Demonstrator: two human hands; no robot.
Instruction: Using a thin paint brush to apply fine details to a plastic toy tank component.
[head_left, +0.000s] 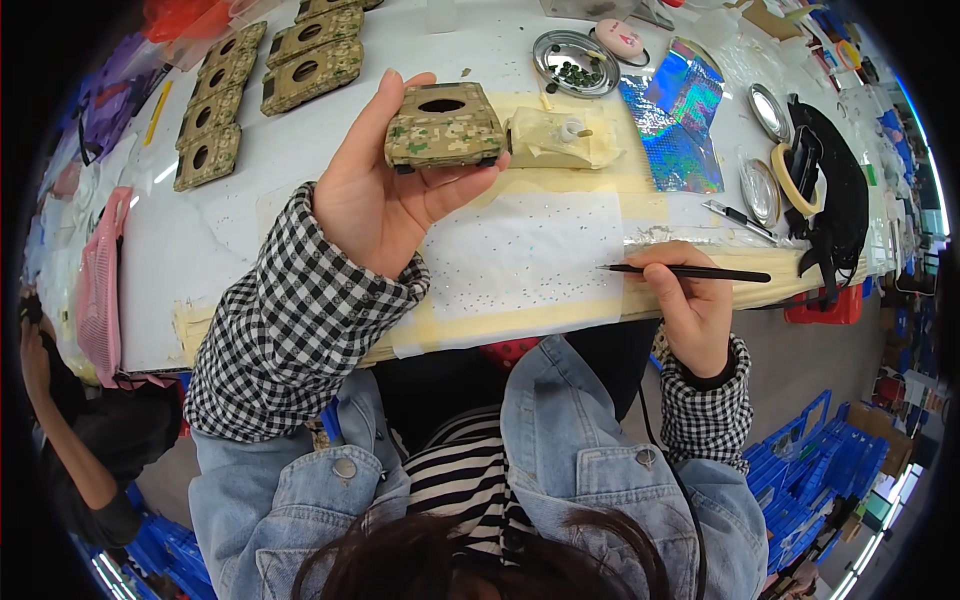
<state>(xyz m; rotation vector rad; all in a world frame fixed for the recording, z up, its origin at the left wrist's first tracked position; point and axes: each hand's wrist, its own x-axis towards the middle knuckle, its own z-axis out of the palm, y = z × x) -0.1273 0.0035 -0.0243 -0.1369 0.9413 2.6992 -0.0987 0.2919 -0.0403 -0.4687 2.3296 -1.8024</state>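
The left hand [385, 195], palm up and raised over the surface [200, 250], cradles a camouflage tank hull [443, 127] in curled fingers, while the right hand [690, 300] nearer right pinches a thin black stylus [690, 271] level, tip over the white sheet [520, 255].

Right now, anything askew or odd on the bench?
Nothing looks damaged or spilled. The left hand holds a camouflage tank hull level; the right hand holds a thin black tool over the white sheet. The holographic foil is crinkled, nothing more.
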